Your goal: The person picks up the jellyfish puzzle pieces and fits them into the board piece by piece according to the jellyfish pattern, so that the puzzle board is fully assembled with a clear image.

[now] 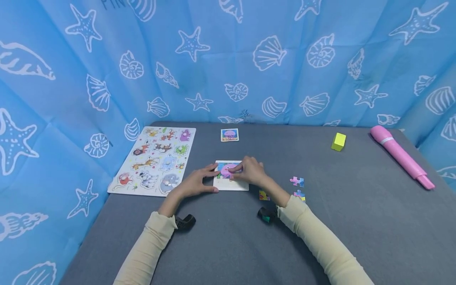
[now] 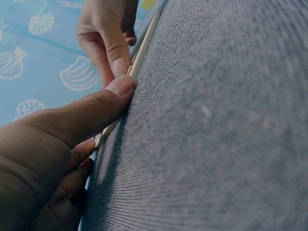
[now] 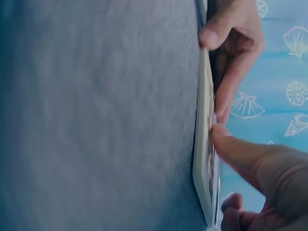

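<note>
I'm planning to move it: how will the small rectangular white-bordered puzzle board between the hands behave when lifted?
The puzzle board will probably stay stiff: its edge looks straight in the left wrist view. It's likely light, being thin. Tilting might shift its pieces, since its lower part looks unfilled.

Left hand (image 1: 196, 183) is touching puzzle board (image 1: 226, 186), left side; right hand (image 1: 251, 171) is touching its pink picture; loose pieces (image 1: 297, 181) are lying right, animal board (image 1: 142, 191) left.
</note>
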Demonstrator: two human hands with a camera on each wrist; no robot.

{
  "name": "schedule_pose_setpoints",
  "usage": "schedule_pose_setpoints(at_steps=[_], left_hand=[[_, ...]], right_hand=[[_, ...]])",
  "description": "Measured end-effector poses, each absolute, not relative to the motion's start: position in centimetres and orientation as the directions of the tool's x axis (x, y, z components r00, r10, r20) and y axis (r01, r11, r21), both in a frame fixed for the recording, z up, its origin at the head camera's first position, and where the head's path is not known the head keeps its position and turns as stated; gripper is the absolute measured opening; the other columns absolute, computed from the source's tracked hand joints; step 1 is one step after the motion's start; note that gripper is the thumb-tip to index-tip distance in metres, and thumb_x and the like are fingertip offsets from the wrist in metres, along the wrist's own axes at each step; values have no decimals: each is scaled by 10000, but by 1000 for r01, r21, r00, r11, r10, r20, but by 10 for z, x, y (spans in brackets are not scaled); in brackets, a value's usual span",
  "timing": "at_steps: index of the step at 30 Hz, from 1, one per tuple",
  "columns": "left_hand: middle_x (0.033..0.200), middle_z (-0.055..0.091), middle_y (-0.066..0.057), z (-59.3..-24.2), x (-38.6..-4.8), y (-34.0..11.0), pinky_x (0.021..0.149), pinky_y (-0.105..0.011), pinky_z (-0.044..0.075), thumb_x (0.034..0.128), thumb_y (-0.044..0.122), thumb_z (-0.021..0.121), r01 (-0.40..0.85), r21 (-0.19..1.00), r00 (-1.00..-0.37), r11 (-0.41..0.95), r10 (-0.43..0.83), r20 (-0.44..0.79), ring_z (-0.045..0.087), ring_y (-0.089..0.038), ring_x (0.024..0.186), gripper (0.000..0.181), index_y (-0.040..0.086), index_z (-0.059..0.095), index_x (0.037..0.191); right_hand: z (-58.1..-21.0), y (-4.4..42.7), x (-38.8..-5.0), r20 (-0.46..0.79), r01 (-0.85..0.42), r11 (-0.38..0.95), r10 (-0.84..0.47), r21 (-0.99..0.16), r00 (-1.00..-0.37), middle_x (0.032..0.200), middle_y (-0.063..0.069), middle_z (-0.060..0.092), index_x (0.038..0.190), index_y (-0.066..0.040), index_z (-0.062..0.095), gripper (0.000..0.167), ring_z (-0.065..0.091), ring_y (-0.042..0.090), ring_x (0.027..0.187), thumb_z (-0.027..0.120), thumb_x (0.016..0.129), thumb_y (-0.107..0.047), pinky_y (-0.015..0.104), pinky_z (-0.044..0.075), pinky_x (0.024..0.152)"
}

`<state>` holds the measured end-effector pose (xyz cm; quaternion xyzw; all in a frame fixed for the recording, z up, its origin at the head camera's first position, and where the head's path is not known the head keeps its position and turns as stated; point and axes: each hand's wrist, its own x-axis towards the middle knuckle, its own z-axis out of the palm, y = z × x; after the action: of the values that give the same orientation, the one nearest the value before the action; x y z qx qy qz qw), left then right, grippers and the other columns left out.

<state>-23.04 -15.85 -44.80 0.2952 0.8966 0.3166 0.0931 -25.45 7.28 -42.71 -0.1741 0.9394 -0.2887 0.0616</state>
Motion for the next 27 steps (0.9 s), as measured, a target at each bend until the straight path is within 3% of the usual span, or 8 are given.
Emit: schedule_pose_setpoints(at_steps=[6,10,14,22,27], left_hand=[[1508,270,-69,-451,-230,-156,1109,-491,233,765,363,728,475,613,-809,632,588,20,217,-281,1401,677,130,475,1348],[1506,275,-75,-450,-228,-156,1107,-491,236,757,343,739,474,624,-808,621,588,29,215,-286,1401,679,120,480,1343],[1510,267,-74,-449,-227,-159,1107,-492,237,755,330,741,468,633,-810,616,586,29,202,-282,1405,684,114,474,1347],[1511,263,-86,-448,-227,-160,1104,-503,234,762,327,735,476,631,-806,613,591,33,197,-293,1405,681,109,469,1350],[1507,271,-88,-447,-227,-159,1103,-510,233,760,336,736,478,630,-805,612,592,36,207,-300,1401,676,115,478,1345]], right_hand=[[-420,96,-252,54,-317,721,-362,-616,-930,784,76,509,997,-158,732,273,360,174,701,762,746,-262,307,237,632],[-414,128,-253,113,-319,662,-335,-678,-935,730,96,447,1022,-95,720,295,324,184,651,756,753,-211,294,274,592],[-408,166,-253,62,-254,654,-302,-712,-951,754,85,416,1082,-64,690,335,312,186,646,737,776,-191,289,315,578],[-409,232,-241,-18,-193,703,-281,-684,-960,728,42,307,1150,-39,645,403,293,190,666,719,796,-218,289,274,581],[-415,261,-227,-50,-172,695,-287,-698,-957,745,58,373,1161,-16,633,422,324,176,687,725,785,-184,272,284,584]])
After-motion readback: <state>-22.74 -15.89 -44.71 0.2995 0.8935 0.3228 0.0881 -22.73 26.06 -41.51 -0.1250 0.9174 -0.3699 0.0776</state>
